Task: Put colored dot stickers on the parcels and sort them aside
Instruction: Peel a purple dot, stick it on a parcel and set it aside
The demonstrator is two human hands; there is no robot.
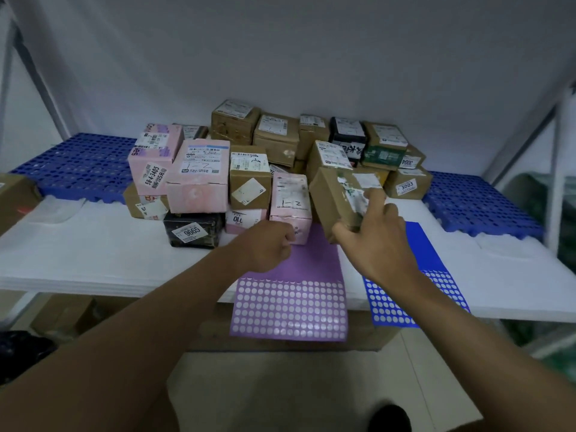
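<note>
Brown box (335, 199) sits tilted in my right hand (378, 241), fingers clamped around its labelled end. My left hand (268, 244) is curled into a fist over the purple sheet (293, 302), knuckles beside a pink box (290, 201). Right of my wrist lies the blue sheet (417, 241).

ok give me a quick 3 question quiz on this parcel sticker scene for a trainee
1. True or false: the right hand grips a tilted brown cardboard parcel.
2. Which sticker sheet lies nearer the left hand? A) purple sticker sheet B) blue sticker sheet C) a green one
3. Fill in: the black box at the front of the pile bears a label reading ____.

Key
1. True; the fingers wrap its near end.
2. A; the purple sheet lies right below the left fist and hangs over the edge of the white shelf.
3. 9665
</note>
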